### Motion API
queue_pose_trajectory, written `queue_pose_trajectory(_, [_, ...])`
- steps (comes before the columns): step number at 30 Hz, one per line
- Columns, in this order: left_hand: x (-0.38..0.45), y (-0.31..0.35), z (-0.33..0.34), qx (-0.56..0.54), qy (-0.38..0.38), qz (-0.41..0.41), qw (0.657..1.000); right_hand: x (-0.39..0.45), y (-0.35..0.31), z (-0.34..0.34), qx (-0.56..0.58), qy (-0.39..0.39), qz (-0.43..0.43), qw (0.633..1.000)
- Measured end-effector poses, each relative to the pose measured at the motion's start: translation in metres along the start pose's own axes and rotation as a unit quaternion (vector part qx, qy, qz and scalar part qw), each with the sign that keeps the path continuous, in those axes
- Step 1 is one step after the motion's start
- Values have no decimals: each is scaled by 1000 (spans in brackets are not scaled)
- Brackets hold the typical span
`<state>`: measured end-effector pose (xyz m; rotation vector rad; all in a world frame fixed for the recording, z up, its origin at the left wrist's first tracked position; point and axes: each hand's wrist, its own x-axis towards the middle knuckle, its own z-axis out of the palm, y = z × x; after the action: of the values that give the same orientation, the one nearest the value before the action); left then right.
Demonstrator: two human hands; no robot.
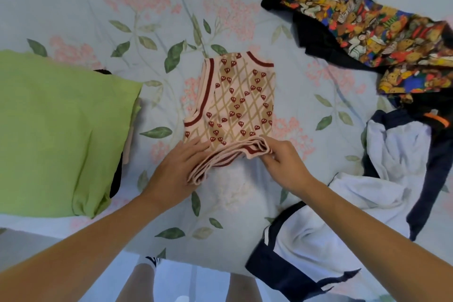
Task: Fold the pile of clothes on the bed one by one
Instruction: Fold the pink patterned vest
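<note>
A pink knit vest (241, 98) with a tan lattice and dark red hearts lies folded lengthwise in the middle of the bed. Its ribbed hem is lifted and bunched at the near end. My left hand (177, 167) grips the left corner of that hem, thumb on top. My right hand (282, 158) pinches the right corner of the hem between fingers and thumb. To the right lies the pile: a white and navy garment (343, 216) and a black garment with a bright multicoloured print (362, 24).
A folded lime green garment (56, 130) tops a stack at the left edge of the bed, with darker clothes under it. The floral sheet (147, 19) covers the bed. The bed's near edge runs below my forearms, with my legs beyond it.
</note>
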<state>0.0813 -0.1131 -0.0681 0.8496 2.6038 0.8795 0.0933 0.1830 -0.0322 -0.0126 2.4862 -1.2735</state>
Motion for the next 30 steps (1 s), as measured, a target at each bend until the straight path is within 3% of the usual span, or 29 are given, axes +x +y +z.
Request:
queue_pose_trajectory(2, [32, 11, -19, -134, 84, -92, 983, 25, -11, -17, 6, 32, 32, 999])
queue_pose_trajectory(4, [76, 16, -43, -268, 124, -198, 935, 57, -18, -35, 22, 82, 64, 994])
queue_pose_trajectory(6, [124, 9, -61, -307, 159, -230, 910, 94, -23, -52, 32, 130, 74, 988])
queue_pose_trajectory(8, [166, 0, -69, -264, 186, -259, 910, 130, -21, -66, 47, 162, 95, 981])
queue_pose_trajectory(10, [190, -5, -68, -149, 211, -276, 926, 154, -13, -72, 46, 174, 150, 972])
queue_pose_trajectory(12, [192, -1, -61, 6, 223, -200, 954, 156, -13, -64, -78, 201, 158, 964])
queue_pose_trajectory(14, [182, 5, -41, 101, 142, -64, 983, 145, -15, -43, -194, 230, 69, 951])
queue_pose_trajectory(16, [164, 1, -11, 152, 43, 9, 987, 130, -2, -17, -250, 152, -15, 956])
queue_pose_trajectory(18, [152, -15, 15, 173, 6, -31, 984, 122, 23, 2, -295, 75, -16, 953])
queue_pose_trajectory(22, [155, -30, 29, 162, 47, -83, 982, 127, 57, 6, -308, 125, 47, 942])
queue_pose_trajectory(24, [156, -26, 24, 112, 76, -176, 975, 126, 49, 8, -238, 173, 69, 953])
queue_pose_trajectory(26, [160, -20, 14, 44, 114, -329, 936, 121, 36, 8, -94, 233, 122, 960])
queue_pose_trajectory(28, [171, -12, 2, 4, 133, -413, 901, 123, 27, 3, 34, 261, 191, 946])
queue_pose_trajectory(30, [183, -8, -7, -139, 135, -449, 872, 129, 17, -9, 176, 261, 272, 909])
